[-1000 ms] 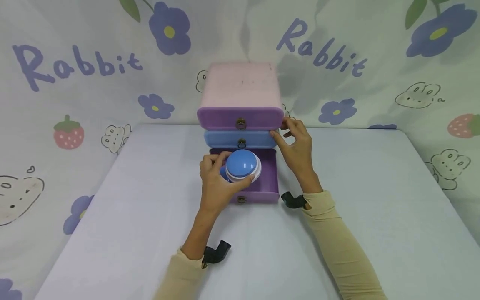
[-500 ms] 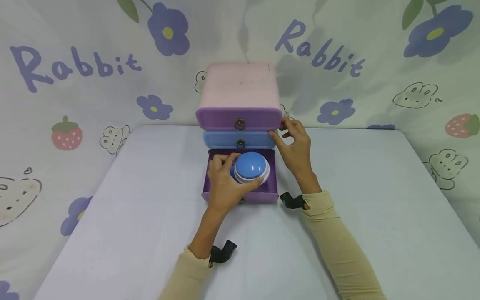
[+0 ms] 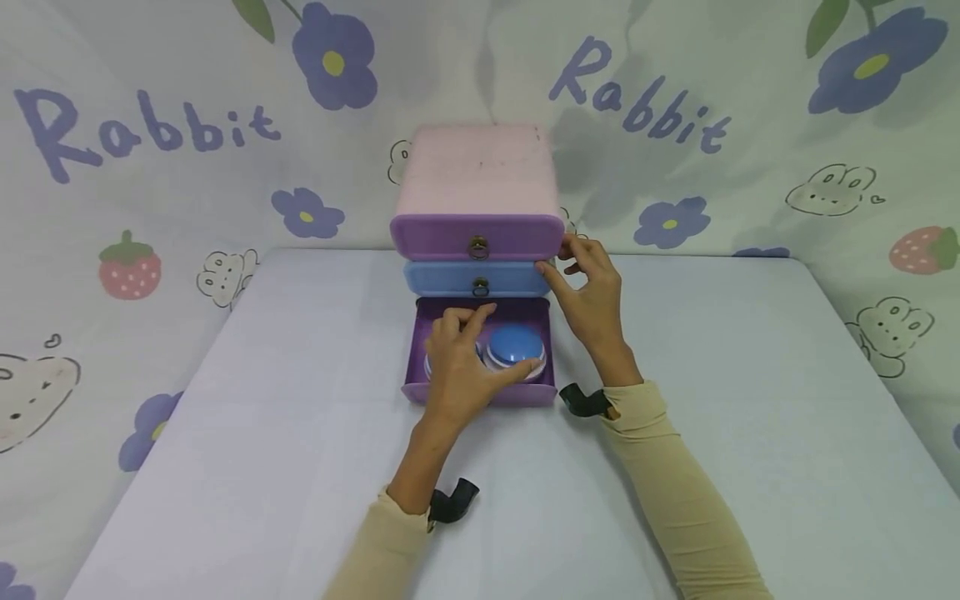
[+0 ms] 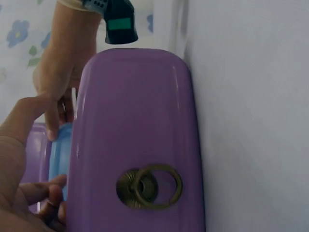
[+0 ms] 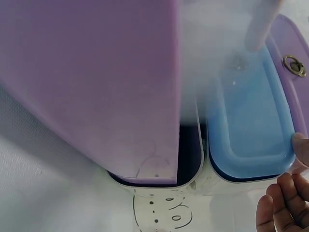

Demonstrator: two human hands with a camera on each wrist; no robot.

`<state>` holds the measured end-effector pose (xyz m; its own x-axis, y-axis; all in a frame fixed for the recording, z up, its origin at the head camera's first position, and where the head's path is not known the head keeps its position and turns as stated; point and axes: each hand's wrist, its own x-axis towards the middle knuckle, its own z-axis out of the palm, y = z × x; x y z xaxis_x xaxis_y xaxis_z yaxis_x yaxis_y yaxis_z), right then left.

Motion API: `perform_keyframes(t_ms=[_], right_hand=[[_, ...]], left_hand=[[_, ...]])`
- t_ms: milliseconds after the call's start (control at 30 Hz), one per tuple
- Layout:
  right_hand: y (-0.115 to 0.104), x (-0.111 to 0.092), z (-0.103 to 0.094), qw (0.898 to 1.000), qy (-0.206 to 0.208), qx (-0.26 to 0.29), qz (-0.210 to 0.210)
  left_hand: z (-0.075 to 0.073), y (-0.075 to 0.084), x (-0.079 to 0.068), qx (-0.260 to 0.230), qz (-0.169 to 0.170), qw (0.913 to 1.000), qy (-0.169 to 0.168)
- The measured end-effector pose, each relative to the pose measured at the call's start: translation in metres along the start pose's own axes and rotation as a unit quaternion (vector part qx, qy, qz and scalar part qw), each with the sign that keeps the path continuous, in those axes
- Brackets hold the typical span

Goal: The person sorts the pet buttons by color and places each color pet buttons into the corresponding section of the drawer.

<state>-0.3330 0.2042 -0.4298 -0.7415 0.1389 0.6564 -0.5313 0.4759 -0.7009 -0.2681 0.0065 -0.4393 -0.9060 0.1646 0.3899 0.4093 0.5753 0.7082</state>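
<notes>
In the head view, a round jar with a glossy blue lid [image 3: 516, 343] sits in the pulled-out purple bottom drawer [image 3: 480, 395]. My left hand [image 3: 461, 367] is over the drawer, fingers and thumb spread about the jar, thumb overlapping its front edge. A second white-and-blue round thing shows partly at the left, mostly hidden behind that hand. My right hand [image 3: 592, 296] holds the right edge of the drawer cabinet [image 3: 480, 171], thumb on the corner of the blue middle drawer [image 3: 450, 279], fingers along the side. The right wrist view shows that thumb on the blue drawer [image 5: 251, 116].
The top purple drawer [image 3: 435, 237] and the blue one are pushed in. Brass ring pulls [image 4: 159, 186] hang on the fronts. White table surface [image 3: 712, 375] surrounds the cabinet, and a printed rabbit cloth [image 3: 187, 50] rises behind it.
My left hand has moved right and lowered the blue-lidded jar into the right side of the open drawer; its fingers now stand off the lid. The right hand stays on the cabinet.
</notes>
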Motion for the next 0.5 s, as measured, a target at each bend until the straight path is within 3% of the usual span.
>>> perform_keyframes(t_ms=[100,233,500], right_hand=[[0.000,0.000,0.000,1.000,0.001,0.001,-0.002],[0.000,0.000,0.001,1.000,-0.001,0.001,-0.001],[-0.002,0.000,0.000,1.000,-0.004,-0.004,0.008]], left_hand=[[-0.005,-0.003,0.000,-0.028,0.015,0.9995,-0.006],[-0.023,-0.013,-0.003,-0.067,0.017,0.9975,-0.014],[-0.064,-0.054,-0.022,-0.084,-0.010,0.9962,-0.017]])
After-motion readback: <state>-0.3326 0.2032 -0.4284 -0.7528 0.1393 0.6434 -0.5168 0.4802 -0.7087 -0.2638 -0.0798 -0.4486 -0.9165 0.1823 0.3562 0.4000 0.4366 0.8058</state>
